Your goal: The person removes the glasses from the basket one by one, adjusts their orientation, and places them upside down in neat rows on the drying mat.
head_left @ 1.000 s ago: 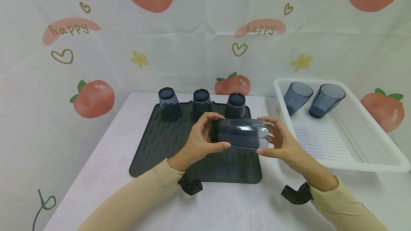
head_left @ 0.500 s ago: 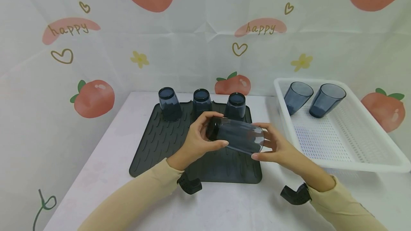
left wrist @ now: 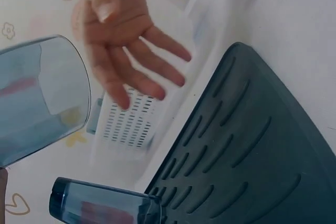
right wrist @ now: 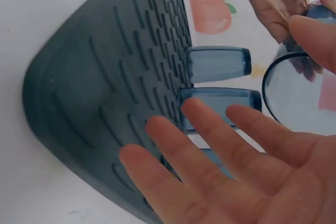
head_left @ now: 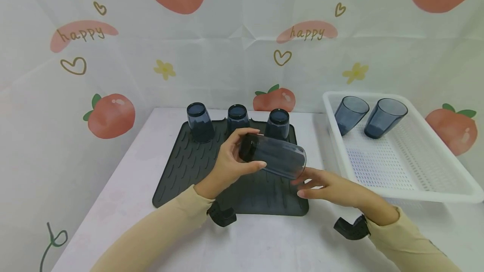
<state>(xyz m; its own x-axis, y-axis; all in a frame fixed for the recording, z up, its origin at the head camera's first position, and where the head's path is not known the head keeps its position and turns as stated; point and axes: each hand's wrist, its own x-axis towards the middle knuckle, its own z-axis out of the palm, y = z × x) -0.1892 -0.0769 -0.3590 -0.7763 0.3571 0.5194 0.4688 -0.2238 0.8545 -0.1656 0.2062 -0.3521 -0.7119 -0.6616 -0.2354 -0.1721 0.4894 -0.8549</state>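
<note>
A blue-grey drinking glass (head_left: 281, 154) is held on its side above the dark drying mat (head_left: 181, 179), its mouth tipped slightly down to the right. The left hand (head_left: 232, 158) grips it round its thick base, thumb in front and fingers behind. Just off the rim, the right hand (head_left: 329, 188) has its fingers spread and holds nothing; the right wrist view shows its palm (right wrist: 252, 182) and extended fingers. Upside down along the mat's back edge stand three more glasses: a left one (head_left: 200, 123), a middle one (head_left: 237, 121) and a right one (head_left: 277, 124).
On the right stands a white perforated basket (head_left: 438, 137). Two glasses lean inside it, one at the left (head_left: 351, 114) and another beside it (head_left: 385, 119). The white table (head_left: 264, 242) meets a printed fabric backdrop (head_left: 211, 53) behind.
The right hand has let go of the glass's rim end and dropped slightly lower. In the left hand, the glass has shifted left and its mouth has tilted downward.
</note>
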